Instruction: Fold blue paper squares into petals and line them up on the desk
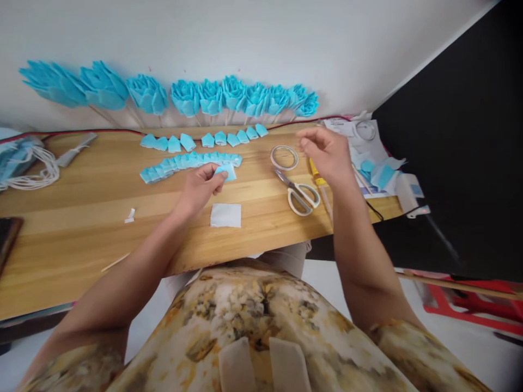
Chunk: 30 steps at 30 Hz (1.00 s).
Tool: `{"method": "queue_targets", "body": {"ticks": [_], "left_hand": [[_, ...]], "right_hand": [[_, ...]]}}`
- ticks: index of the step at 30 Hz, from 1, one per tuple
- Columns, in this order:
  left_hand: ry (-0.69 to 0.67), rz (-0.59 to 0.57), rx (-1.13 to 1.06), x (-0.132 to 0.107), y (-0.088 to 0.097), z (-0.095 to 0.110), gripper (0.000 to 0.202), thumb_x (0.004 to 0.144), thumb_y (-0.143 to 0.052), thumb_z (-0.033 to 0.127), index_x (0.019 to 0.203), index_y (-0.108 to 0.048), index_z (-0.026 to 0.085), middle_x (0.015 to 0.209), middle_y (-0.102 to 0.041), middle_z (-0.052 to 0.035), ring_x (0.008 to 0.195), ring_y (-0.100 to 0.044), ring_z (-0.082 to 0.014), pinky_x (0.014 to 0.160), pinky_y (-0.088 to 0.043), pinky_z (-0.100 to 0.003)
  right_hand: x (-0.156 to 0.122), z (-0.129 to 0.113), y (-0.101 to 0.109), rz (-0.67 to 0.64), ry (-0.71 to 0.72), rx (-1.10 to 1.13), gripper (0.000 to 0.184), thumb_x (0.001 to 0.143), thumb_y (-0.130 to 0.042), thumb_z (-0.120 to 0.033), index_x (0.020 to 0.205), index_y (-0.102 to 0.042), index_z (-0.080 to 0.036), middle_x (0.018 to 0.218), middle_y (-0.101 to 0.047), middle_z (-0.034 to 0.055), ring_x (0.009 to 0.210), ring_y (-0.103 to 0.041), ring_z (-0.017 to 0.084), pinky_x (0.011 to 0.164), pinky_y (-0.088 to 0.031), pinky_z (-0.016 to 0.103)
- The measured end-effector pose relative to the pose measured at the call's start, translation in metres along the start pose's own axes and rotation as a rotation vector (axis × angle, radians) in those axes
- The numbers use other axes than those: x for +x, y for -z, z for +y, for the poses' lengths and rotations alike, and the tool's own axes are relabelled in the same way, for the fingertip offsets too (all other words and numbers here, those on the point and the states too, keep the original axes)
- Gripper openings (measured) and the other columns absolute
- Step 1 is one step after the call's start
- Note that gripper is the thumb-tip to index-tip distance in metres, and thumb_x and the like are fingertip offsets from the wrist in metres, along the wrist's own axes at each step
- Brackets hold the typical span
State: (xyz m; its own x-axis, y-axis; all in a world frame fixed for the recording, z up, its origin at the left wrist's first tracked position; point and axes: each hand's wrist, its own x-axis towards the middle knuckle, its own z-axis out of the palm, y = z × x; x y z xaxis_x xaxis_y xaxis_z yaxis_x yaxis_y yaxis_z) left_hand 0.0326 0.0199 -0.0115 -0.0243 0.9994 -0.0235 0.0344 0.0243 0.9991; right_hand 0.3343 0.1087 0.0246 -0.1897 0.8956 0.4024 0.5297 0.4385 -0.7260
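Note:
My left hand (204, 185) pinches a small light-blue fabric petal (227, 172) between thumb and fingers, just in front of a long overlapping row of blue petals (180, 163). Below it a pale square of fabric (226, 215) lies flat on the table. My right hand (327, 152) is raised at the right with thumb and fingertips together; whether anything is between them is too small to tell. Nearest to it are a roll of clear tape (284, 157) and white-handled scissors (301, 195), blades pointing up and left. Behind the long row lie several folded petals (220, 138).
Finished blue fabric flowers (235, 93) on thin sticks lean along the wall. At the right are a yellow object (317, 173), fabric scraps (379, 173) and a glue gun (412, 197). A white cord coil (35, 167) lies left, with a phone-like dark object (8, 237) near the edge.

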Motion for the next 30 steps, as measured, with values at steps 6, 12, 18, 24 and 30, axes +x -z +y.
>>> {"method": "queue_targets", "body": {"ticks": [6,12,18,24,30], "left_hand": [[-0.025,0.000,0.021,-0.003,-0.001,0.004,0.020,0.080,-0.068,0.030,0.067,-0.057,0.021,0.057,-0.051,0.0039,0.054,-0.043,-0.0097,0.056,-0.034,-0.025],[-0.064,0.026,0.039,-0.003,0.000,0.007,0.019,0.080,-0.068,0.031,0.068,-0.057,0.020,0.059,-0.049,0.0051,0.056,-0.040,-0.0094,0.058,-0.032,-0.026],[-0.047,0.013,0.053,-0.003,-0.002,0.003,0.019,0.078,-0.068,0.033,0.069,-0.058,0.019,0.062,-0.050,0.0046,0.058,-0.042,-0.0096,0.060,-0.034,-0.026],[-0.011,-0.024,0.058,-0.003,-0.002,0.001,0.021,0.079,-0.068,0.033,0.068,-0.057,0.019,0.064,-0.053,0.0034,0.058,-0.046,-0.0097,0.060,-0.038,-0.026],[0.014,-0.061,0.047,-0.003,-0.002,0.003,0.022,0.079,-0.068,0.032,0.066,-0.056,0.019,0.061,-0.055,0.0031,0.057,-0.047,-0.0092,0.060,-0.038,-0.025]], "right_hand": [[-0.018,0.053,0.005,-0.316,0.248,-0.567,0.032,0.077,-0.069,-0.012,0.107,-0.077,-0.019,0.108,-0.077,0.0110,0.103,-0.069,0.030,0.092,-0.053,0.048],[-0.019,0.037,-0.005,-0.313,0.226,-0.602,0.026,0.085,-0.063,-0.013,0.106,-0.077,-0.018,0.110,-0.077,0.0118,0.103,-0.067,0.027,0.091,-0.052,0.041],[-0.040,0.008,-0.025,-0.253,-0.082,-0.501,0.011,0.086,-0.067,-0.020,0.090,-0.077,-0.020,0.091,-0.079,0.0059,0.082,-0.069,0.022,0.075,-0.048,0.032],[-0.050,0.003,-0.044,-0.141,-0.182,-0.525,0.013,0.090,-0.062,-0.019,0.087,-0.075,-0.018,0.092,-0.079,0.0086,0.084,-0.069,0.022,0.075,-0.046,0.032],[-0.055,0.011,-0.053,-0.036,-0.204,-0.498,0.014,0.090,-0.060,-0.021,0.086,-0.073,-0.018,0.090,-0.077,0.0101,0.082,-0.068,0.023,0.074,-0.045,0.033]]}}
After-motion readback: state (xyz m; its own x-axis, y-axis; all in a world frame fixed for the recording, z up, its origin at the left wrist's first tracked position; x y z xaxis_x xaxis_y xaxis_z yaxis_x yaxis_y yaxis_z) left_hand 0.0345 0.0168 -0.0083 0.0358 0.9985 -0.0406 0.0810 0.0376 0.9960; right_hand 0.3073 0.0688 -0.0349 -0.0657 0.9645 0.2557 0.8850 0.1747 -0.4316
